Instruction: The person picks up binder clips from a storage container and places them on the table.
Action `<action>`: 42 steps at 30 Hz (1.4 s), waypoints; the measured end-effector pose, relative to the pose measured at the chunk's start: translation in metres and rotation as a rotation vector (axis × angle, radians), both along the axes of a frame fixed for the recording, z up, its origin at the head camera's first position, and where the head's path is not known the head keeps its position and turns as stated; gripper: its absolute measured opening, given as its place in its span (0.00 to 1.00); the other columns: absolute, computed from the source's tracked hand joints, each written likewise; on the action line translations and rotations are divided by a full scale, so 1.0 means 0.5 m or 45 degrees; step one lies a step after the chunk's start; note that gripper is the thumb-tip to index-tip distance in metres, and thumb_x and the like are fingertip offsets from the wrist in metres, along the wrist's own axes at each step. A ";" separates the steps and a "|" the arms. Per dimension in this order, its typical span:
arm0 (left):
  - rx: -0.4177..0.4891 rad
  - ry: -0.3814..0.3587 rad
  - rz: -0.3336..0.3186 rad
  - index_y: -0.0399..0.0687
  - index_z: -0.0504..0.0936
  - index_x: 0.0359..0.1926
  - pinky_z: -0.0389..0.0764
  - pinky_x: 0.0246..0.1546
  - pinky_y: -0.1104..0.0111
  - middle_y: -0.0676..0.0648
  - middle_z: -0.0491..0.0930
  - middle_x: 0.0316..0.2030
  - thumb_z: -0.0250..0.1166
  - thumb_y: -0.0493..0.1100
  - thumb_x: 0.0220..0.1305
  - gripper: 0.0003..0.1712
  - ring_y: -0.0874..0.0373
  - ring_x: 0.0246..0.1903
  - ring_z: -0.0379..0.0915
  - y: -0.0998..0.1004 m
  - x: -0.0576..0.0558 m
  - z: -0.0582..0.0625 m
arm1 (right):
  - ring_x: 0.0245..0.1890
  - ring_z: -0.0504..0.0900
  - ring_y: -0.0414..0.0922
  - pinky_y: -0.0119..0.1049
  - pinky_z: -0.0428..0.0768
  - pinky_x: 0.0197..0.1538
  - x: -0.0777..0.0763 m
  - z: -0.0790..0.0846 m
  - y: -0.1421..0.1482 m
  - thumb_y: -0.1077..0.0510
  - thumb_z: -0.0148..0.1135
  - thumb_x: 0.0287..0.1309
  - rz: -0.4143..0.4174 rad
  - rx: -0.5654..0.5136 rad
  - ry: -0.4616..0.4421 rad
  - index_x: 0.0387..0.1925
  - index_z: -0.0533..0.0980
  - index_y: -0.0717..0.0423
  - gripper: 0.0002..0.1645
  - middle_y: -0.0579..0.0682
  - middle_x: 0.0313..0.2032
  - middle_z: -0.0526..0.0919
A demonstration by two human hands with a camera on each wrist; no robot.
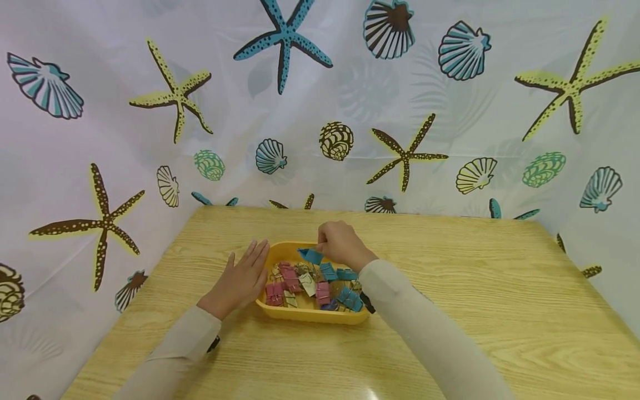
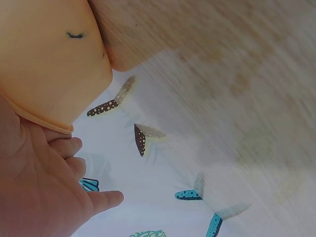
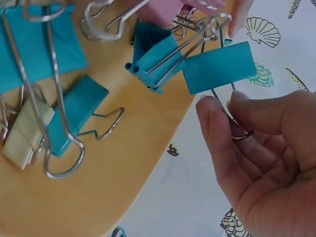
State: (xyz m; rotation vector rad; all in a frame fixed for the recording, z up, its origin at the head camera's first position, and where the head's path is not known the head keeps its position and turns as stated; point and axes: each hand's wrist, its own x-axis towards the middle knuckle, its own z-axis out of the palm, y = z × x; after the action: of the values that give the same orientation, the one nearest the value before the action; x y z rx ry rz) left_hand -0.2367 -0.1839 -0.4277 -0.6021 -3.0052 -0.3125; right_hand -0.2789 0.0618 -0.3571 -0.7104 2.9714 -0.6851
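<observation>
A yellow tray (image 1: pixel 315 315) holds several binder clips in blue, pink and pale yellow. My right hand (image 1: pixel 341 244) is over the tray's far side, thumb and fingers pinching one wire handle of a blue binder clip (image 3: pixel 219 68). In the head view this clip (image 1: pixel 311 255) is raised near the far rim. Another blue clip (image 3: pixel 157 57) is close beside it in the right wrist view; whether they touch I cannot tell. My left hand (image 1: pixel 242 280) rests against the tray's left rim with its fingers extended. From the left wrist, the tray's outer wall (image 2: pixel 54 59) shows beside those fingers.
The tray stands on a light wooden table (image 1: pixel 480 300). Behind the table and along its sides hangs a white curtain (image 1: pixel 320 183) printed with starfish and shells. Pink clips (image 1: pixel 289 278) lie in the tray's left part, more blue clips (image 1: pixel 350 299) in its right.
</observation>
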 end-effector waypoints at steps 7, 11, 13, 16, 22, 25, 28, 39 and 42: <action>-0.014 -0.005 -0.003 0.39 0.48 0.75 0.40 0.67 0.36 0.43 0.46 0.75 0.42 0.48 0.76 0.33 0.45 0.74 0.38 0.000 -0.003 -0.002 | 0.23 0.77 0.42 0.38 0.79 0.33 0.002 0.002 0.003 0.61 0.64 0.60 -0.008 0.001 0.032 0.24 0.78 0.55 0.09 0.47 0.24 0.79; -0.016 -0.009 -0.002 0.39 0.48 0.75 0.40 0.67 0.36 0.43 0.46 0.75 0.42 0.48 0.76 0.33 0.45 0.74 0.38 0.000 -0.002 0.000 | 0.22 0.76 0.41 0.37 0.79 0.33 0.005 0.005 0.007 0.61 0.64 0.60 -0.011 0.014 0.037 0.23 0.77 0.54 0.09 0.46 0.23 0.79; -0.017 -0.009 -0.001 0.38 0.48 0.74 0.41 0.66 0.36 0.43 0.47 0.74 0.42 0.48 0.76 0.33 0.45 0.74 0.39 0.000 0.000 0.001 | 0.22 0.76 0.41 0.37 0.79 0.32 0.007 0.007 0.008 0.61 0.65 0.60 -0.014 0.022 0.039 0.23 0.77 0.55 0.09 0.46 0.23 0.79; -0.013 -0.010 0.001 0.38 0.49 0.74 0.42 0.66 0.36 0.43 0.47 0.74 0.42 0.48 0.75 0.33 0.45 0.74 0.39 0.000 0.001 0.002 | 0.21 0.76 0.41 0.36 0.79 0.32 0.007 0.007 0.010 0.60 0.64 0.60 -0.020 0.050 0.053 0.24 0.78 0.55 0.09 0.46 0.23 0.79; -0.016 -0.017 0.001 0.39 0.47 0.75 0.42 0.66 0.36 0.43 0.46 0.74 0.41 0.48 0.76 0.33 0.45 0.74 0.38 0.000 0.001 -0.001 | 0.22 0.76 0.41 0.36 0.80 0.33 0.006 0.007 0.012 0.59 0.65 0.60 -0.028 0.035 0.053 0.26 0.79 0.55 0.08 0.46 0.24 0.80; -0.019 -0.023 -0.001 0.39 0.46 0.75 0.43 0.66 0.36 0.43 0.46 0.75 0.40 0.49 0.76 0.33 0.46 0.74 0.37 -0.002 -0.002 -0.003 | 0.22 0.76 0.40 0.36 0.79 0.32 0.004 0.009 0.013 0.59 0.64 0.60 -0.010 0.009 0.044 0.26 0.79 0.54 0.07 0.46 0.25 0.81; -0.020 -0.023 0.000 0.39 0.46 0.75 0.44 0.66 0.35 0.43 0.45 0.75 0.40 0.49 0.76 0.33 0.46 0.74 0.37 -0.003 -0.004 -0.005 | 0.23 0.76 0.40 0.35 0.77 0.31 0.004 0.012 0.013 0.60 0.64 0.60 0.045 -0.018 0.036 0.26 0.79 0.54 0.07 0.46 0.26 0.81; -0.022 -0.030 0.005 0.39 0.47 0.75 0.43 0.66 0.36 0.43 0.45 0.75 0.40 0.49 0.76 0.33 0.46 0.74 0.37 -0.001 -0.003 -0.002 | 0.26 0.77 0.42 0.38 0.79 0.35 0.007 0.027 0.019 0.61 0.61 0.62 0.057 -0.071 0.014 0.30 0.81 0.57 0.06 0.48 0.29 0.83; -0.024 -0.029 0.008 0.39 0.47 0.75 0.43 0.66 0.36 0.43 0.46 0.75 0.40 0.49 0.76 0.33 0.46 0.74 0.37 -0.001 -0.002 -0.002 | 0.27 0.79 0.43 0.39 0.80 0.37 0.005 0.028 0.021 0.61 0.61 0.63 0.035 -0.067 0.040 0.31 0.81 0.57 0.06 0.48 0.29 0.83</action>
State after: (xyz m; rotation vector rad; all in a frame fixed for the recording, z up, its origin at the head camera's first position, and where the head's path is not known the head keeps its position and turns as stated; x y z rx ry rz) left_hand -0.2377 -0.1843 -0.4287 -0.5942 -3.0347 -0.2933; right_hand -0.2764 0.0724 -0.3429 -0.7703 2.9760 -0.7607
